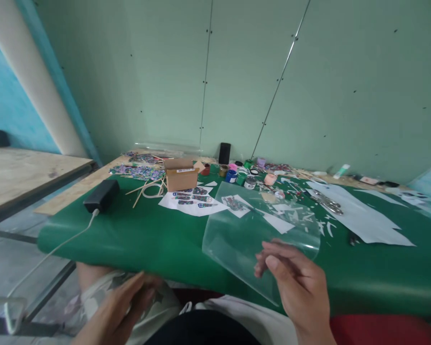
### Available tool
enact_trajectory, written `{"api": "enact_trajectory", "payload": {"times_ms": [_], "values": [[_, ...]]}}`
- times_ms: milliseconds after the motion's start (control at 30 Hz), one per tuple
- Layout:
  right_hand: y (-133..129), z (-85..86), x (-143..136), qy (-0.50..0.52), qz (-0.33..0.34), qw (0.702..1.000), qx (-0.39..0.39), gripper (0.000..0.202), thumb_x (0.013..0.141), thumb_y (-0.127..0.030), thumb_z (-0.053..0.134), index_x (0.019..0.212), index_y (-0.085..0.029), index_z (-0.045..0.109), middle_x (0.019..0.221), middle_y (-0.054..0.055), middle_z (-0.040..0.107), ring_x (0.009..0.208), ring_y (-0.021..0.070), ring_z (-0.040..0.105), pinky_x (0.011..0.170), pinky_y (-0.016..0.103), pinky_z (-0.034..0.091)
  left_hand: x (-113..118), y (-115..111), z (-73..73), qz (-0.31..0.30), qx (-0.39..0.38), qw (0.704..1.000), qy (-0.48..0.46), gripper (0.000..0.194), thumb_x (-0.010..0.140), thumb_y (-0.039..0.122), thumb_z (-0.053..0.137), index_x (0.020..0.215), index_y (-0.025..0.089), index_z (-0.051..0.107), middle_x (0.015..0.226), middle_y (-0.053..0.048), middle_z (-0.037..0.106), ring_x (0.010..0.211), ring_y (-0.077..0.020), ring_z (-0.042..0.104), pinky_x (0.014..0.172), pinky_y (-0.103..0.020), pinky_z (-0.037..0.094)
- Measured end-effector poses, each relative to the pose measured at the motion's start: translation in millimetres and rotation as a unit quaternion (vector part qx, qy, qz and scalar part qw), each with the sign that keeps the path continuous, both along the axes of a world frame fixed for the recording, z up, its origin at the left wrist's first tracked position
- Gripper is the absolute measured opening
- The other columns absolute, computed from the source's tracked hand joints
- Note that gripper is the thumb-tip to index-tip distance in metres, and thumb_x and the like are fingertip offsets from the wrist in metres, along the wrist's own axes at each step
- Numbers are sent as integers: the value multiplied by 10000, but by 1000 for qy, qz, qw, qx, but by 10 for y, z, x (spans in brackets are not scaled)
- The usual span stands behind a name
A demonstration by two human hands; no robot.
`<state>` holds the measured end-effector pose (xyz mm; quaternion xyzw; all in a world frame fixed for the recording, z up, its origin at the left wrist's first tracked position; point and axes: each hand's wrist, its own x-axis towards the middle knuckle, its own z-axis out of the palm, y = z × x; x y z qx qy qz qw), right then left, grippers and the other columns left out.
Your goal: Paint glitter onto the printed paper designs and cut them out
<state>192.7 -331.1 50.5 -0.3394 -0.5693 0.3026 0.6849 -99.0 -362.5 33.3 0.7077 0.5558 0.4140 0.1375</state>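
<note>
My right hand (296, 282) is at the near right part of a clear plastic sheet (233, 244). Its fingers are loosely bent, with the thumb apart, and nothing shows between them. Curling a little at its right end, the sheet lies over the green table cover. Small white paper pieces (278, 223) and a cut-out with dark patterned shapes (236, 204) show on or through it. My left hand (129, 302) is low over my lap by the table edge, smeared by motion; its fingers cannot be made out.
Behind the sheet are a cardboard box (181, 177), paint jars (231, 176) and a patterned paper sheet (190, 203). Scissors (326, 201) lie on white paper (366, 220) at right. A black power adapter (101, 195) with a white cable sits left. A phone (224, 153) leans against the wall.
</note>
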Motion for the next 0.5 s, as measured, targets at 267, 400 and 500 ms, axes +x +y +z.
{"api": "enact_trajectory", "payload": {"times_ms": [267,400,500], "values": [[-186,-92,25,-233,-31,972,-10,259,849,-281,668,1071,-392,743,992,44,737,902,221,691,788,336,565,1039,834,846,-202,-39,913,-352,248,792,372,704,953,188,662,757,-19,668,591,-113,614,545,-217,535],[-221,-16,27,-87,86,992,-34,538,850,-700,469,1180,-345,703,1196,79,685,1016,276,662,875,431,548,1203,793,779,-215,-17,897,-387,221,841,388,650,893,177,690,670,-3,625,494,-80,523,438,-192,445],[-158,192,17,79,153,983,-56,686,812,-811,349,1092,-327,745,1035,84,734,830,252,688,644,391,592,1195,745,707,-221,37,911,-347,200,903,337,570,902,204,720,737,-13,650,535,-72,508,486,-191,443]]}}
